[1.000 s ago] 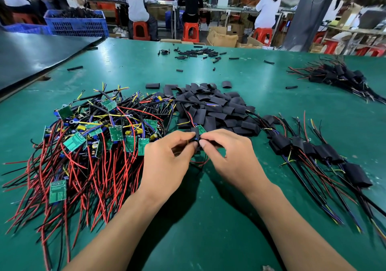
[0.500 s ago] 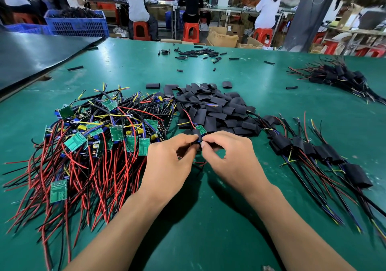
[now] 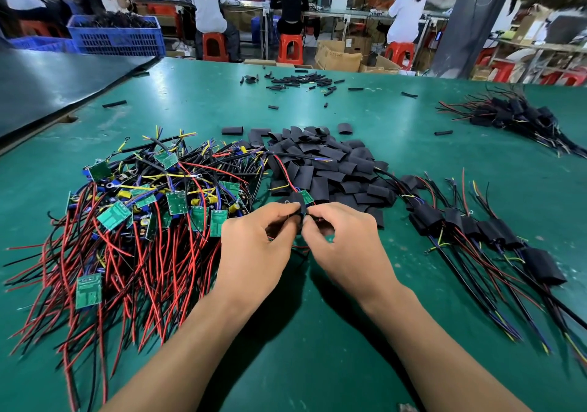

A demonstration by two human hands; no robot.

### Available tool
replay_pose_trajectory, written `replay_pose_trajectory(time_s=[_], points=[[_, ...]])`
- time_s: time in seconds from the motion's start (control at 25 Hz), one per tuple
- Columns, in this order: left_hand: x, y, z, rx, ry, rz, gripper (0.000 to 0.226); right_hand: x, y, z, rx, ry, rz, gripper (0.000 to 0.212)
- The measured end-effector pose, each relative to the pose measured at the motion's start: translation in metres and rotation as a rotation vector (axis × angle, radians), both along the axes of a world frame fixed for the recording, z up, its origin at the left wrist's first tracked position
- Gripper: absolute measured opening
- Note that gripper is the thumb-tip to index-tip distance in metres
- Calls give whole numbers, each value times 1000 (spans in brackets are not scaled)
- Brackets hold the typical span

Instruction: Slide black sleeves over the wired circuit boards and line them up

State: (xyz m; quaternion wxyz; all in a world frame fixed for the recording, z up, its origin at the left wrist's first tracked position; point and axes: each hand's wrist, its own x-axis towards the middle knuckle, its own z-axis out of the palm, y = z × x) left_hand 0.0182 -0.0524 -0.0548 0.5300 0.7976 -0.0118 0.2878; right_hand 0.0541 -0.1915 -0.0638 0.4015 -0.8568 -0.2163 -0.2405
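Left hand (image 3: pixel 254 246) and right hand (image 3: pixel 343 243) pinch sleeve (image 3: pixel 293 206) partway over board (image 3: pixel 306 196) above worktop (image 3: pixel 317 332) centre; few sleeved boards (image 3: pixel 476 227) lined up right, big bare-board heap (image 3: pixel 143 211) left (most work remains), loose sleeves (image 3: pixel 333 170) behind

head-worn view, facing forward-down, close over green table (image 3: pixel 317 364)

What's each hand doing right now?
Left hand: pinching the black sleeve on a circuit board.
Right hand: pinching the same sleeve.
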Motion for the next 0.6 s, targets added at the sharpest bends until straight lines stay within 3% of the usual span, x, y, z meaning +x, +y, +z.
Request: replay_pose_trajectory(time_s=[0.36,0.6], points=[[-2,-3,0,-4,-8,16,22,0,-2,6,-79,-43,23,16],[-2,-3,2,-61,24,28,21,-3,1,2,64,-3,9,17]])
